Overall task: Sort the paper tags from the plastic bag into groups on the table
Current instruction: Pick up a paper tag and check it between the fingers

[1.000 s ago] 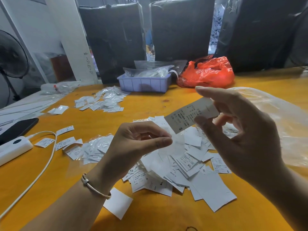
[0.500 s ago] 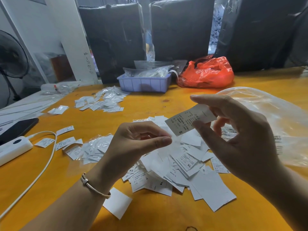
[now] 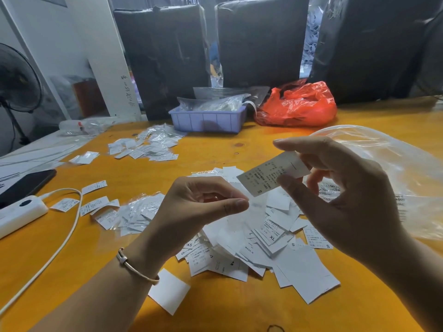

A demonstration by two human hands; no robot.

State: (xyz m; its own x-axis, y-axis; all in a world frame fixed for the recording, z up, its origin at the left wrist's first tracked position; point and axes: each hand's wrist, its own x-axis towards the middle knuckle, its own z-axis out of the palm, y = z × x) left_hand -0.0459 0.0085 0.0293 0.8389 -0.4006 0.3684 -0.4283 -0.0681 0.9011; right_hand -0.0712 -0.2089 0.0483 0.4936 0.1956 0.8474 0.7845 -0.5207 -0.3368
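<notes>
The orange-yellow wooden counter [image 3: 263, 144] carries a loose heap of white paper tags [image 3: 259, 240] at its middle, several printed with S, XS, L and XL. The right hand [image 3: 345, 195] holds one tag [image 3: 271, 172] above the heap, its grip clamped on it between thumb and fingers, the printed face with an S toward the camera. The left hand [image 3: 191, 207], a bracelet [image 3: 136, 267] on its wrist, hovers just beside it, thumb and fingertips pressed together on nothing visible. A clear plastic bag [image 3: 393, 168] lies at the right. Smaller groups of tags [image 3: 146, 149] lie farther left, some in clear sleeves [image 3: 136, 212]. A lavender bin [image 3: 208, 119] and a red plastic bag [image 3: 299, 104] sit at the back edge before black wrapped bundles [image 3: 165, 58]. A white power strip [image 3: 19, 214], its cable [image 3: 62, 238], a dark phone [image 3: 26, 183] and a standing fan [image 3: 16, 85] are at the left.
</notes>
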